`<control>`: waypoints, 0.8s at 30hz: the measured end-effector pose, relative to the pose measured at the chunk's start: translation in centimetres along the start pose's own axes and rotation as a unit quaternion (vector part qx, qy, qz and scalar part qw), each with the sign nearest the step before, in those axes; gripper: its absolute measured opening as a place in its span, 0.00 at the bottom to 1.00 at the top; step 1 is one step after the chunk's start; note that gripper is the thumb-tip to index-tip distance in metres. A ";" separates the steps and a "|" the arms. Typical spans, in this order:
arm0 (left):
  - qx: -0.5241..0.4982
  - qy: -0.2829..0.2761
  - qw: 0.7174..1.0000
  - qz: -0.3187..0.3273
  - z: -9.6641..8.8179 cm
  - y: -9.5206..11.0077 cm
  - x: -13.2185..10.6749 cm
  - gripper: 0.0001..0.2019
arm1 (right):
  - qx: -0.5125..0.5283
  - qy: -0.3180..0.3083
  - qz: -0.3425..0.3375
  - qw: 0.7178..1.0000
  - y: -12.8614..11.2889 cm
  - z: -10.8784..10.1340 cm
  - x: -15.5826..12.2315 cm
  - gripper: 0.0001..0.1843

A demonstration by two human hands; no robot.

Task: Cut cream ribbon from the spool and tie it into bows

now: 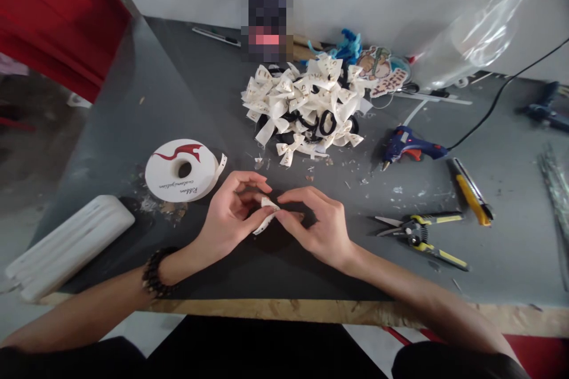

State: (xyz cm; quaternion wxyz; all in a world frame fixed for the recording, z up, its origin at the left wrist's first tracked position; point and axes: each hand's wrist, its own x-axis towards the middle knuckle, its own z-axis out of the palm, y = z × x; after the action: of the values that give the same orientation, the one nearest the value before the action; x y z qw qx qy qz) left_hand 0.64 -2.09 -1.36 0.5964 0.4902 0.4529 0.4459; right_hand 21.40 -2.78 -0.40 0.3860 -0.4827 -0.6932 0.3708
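My left hand [233, 213] and my right hand [317, 225] meet over the grey table [133, 106] near its front edge. Both pinch a short piece of white ribbon [268, 213] between fingertips; it is folded into a loop. The left wrist wears a dark bead bracelet [155, 272]. A white ribbon spool [181, 177] with red print lies just left of my left hand. Behind the hands is a pile of finished white ribbon bows [304, 106] on black hair ties.
A blue glue gun [411, 147] with a black cord lies to the right, beside a yellow utility knife [472, 191] and yellow-handled snips [420, 232]. A white case [66, 246] sits at front left. Ribbon scraps litter the centre. A clear plastic bag [480, 29] stands at back right.
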 end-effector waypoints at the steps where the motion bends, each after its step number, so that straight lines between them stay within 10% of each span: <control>1: -0.002 -0.007 1.000 0.001 0.0 0.0 0.1 0.21 | 0.002 0.010 0.015 1.000 0.0 0.1 -0.1 0.04; 24: 0.203 0.078 0.968 0.127 0.0 0.0 -0.7 0.23 | -0.075 0.050 -0.106 0.990 0.1 1.2 -1.0 0.04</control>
State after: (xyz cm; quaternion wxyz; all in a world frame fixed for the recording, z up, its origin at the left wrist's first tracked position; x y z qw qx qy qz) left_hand 0.48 -2.77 -1.32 0.3862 0.6182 0.5129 0.4535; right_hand 20.64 -3.86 -1.22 0.4202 -0.4519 -0.7461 0.2499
